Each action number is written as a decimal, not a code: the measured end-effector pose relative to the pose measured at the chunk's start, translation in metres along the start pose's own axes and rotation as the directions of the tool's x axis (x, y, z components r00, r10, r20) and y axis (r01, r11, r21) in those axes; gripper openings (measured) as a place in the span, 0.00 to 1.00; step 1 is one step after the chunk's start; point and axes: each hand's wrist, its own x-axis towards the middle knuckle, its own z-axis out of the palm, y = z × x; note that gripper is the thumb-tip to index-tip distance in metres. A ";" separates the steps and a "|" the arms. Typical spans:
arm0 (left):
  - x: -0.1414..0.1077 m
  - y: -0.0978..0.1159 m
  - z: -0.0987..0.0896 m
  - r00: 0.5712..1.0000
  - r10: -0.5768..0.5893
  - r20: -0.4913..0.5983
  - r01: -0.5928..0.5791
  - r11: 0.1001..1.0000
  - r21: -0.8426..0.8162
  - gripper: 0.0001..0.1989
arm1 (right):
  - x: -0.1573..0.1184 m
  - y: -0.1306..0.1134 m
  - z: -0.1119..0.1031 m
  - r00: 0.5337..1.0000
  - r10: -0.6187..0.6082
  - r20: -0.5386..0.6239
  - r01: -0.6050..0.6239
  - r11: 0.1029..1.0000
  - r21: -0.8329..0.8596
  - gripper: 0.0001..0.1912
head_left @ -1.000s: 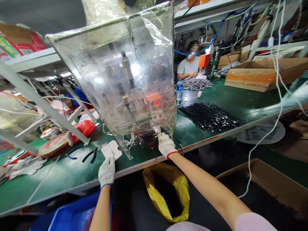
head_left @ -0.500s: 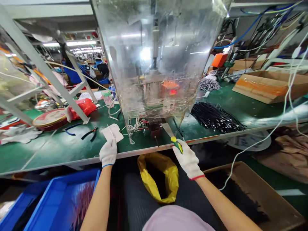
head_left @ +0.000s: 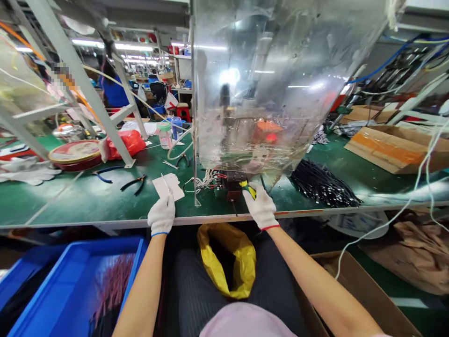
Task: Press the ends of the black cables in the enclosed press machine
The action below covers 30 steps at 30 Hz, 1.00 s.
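Note:
My right hand (head_left: 260,206), in a white glove, is closed round the yellow-and-green handle of a scraper (head_left: 248,189). Its blade is hidden at the lower opening of the clear machine cover (head_left: 294,84), beside the dark metal block (head_left: 234,194). At the bench edge my gloved left hand (head_left: 162,215) pinches a thin, pale rod-like tool (head_left: 166,181), whose exact kind I cannot make out. That tool lies over a torn white card (head_left: 178,191) on the green bench (head_left: 87,201). White and red wires (head_left: 206,181) run into the machine between both hands.
Pliers (head_left: 135,185), a wrench (head_left: 170,164) and a round tin (head_left: 75,157) lie to the left. A bundle of black cables (head_left: 322,185) and a cardboard box (head_left: 386,147) are on the right. Below the bench are a yellow bag (head_left: 245,276) and blue bins (head_left: 66,281).
My right hand has pushed the scraper forward and left, so its blade is now hidden by the machine. My left hand keeps its pinch near the card. The camera view has turned left.

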 end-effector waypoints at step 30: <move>-0.003 -0.001 0.013 0.994 0.000 -0.110 -0.015 0.991 -0.131 0.17 | 0.068 -0.033 -0.018 0.971 -0.009 0.238 0.127 0.865 -0.485 0.21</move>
